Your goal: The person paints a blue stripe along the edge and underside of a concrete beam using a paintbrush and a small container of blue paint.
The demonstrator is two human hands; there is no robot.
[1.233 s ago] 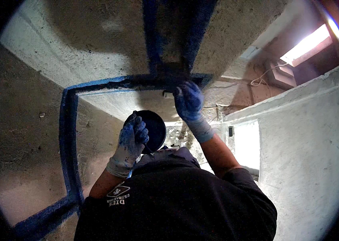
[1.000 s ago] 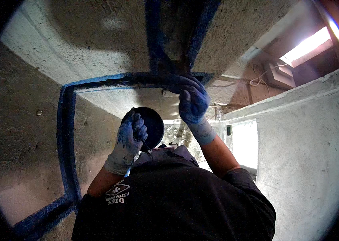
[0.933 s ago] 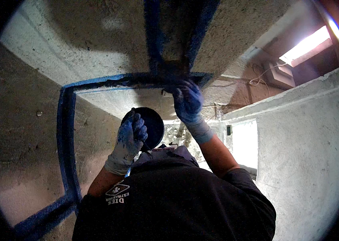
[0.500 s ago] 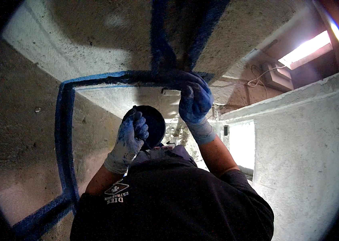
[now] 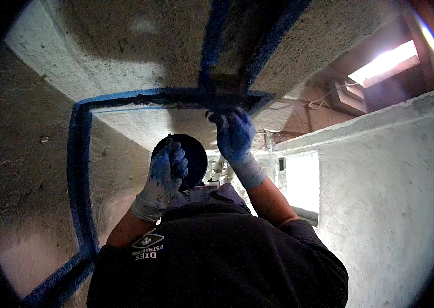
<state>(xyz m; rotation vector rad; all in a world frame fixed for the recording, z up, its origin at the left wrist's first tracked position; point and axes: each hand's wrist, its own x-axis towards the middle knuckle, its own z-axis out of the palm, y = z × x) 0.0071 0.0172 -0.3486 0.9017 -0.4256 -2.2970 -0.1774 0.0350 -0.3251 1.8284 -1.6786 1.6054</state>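
My left hand (image 5: 163, 172), in a paint-smeared light glove, is closed round the edge of a dark round tub (image 5: 195, 158). The tub's opening faces up, and its inside is too dark to make out. My right hand (image 5: 236, 134), its glove stained blue, is raised with curled fingers just under a blue painted band (image 5: 150, 98) on the rough concrete. Something small and dark shows at its fingertips, too dim to name. Two more blue strips meet the band above that hand, with a dark recess (image 5: 233, 46) between them.
The blue band turns down along the left concrete wall (image 5: 27, 154). To the right stands a pale wall (image 5: 381, 169) with a ledge on top. A bright opening (image 5: 302, 185) lies beside it, and a skylight (image 5: 386, 61) and a loose cable (image 5: 319, 103) are at upper right.
My right hand has come down and slightly left, away from the band. My left hand and the tub have stayed nearly in place; the whole view has shifted a little.
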